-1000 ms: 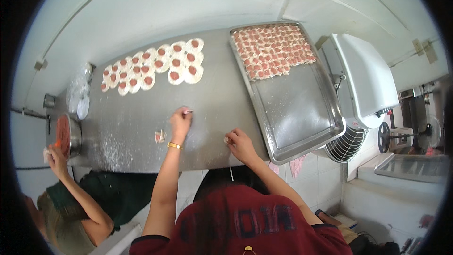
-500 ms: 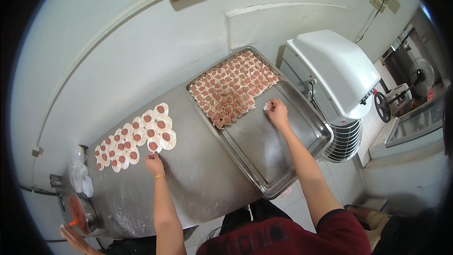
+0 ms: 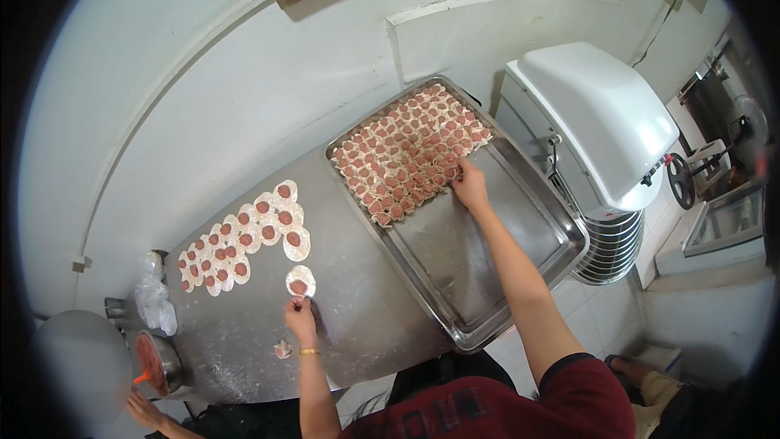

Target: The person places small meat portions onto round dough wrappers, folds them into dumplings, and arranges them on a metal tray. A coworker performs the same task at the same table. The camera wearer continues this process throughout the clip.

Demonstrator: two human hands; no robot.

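Observation:
My left hand (image 3: 301, 321) pinches the near edge of a round, floured dumpling wrapper (image 3: 299, 271) with a dab of pink meat filling on it. This wrapper lies apart from a patch of overlapping filled wrappers (image 3: 245, 239) on the steel table. In the big metal tray (image 3: 520, 236), my right hand (image 3: 470, 185) has its fingers closed on a small gathered dumpling at the near edge of the packed rows of open-topped dumplings (image 3: 410, 150). The fingers mostly hide that dumpling. A small crumpled dough piece (image 3: 282, 349) lies left of my left wrist.
At lower left another person's hand (image 3: 146, 410) is by an orange-handled tool (image 3: 143, 376) in a metal bowl of pink filling (image 3: 165, 362). Plastic bags (image 3: 154, 305) sit behind the bowl. A white mixer (image 3: 597, 118) stands right of the tray, against the wall.
My left hand has drawn one filled wrapper away from the patch, toward me. My right hand has brought its dumpling up to the edge of the packed rows. The view has shifted slightly.

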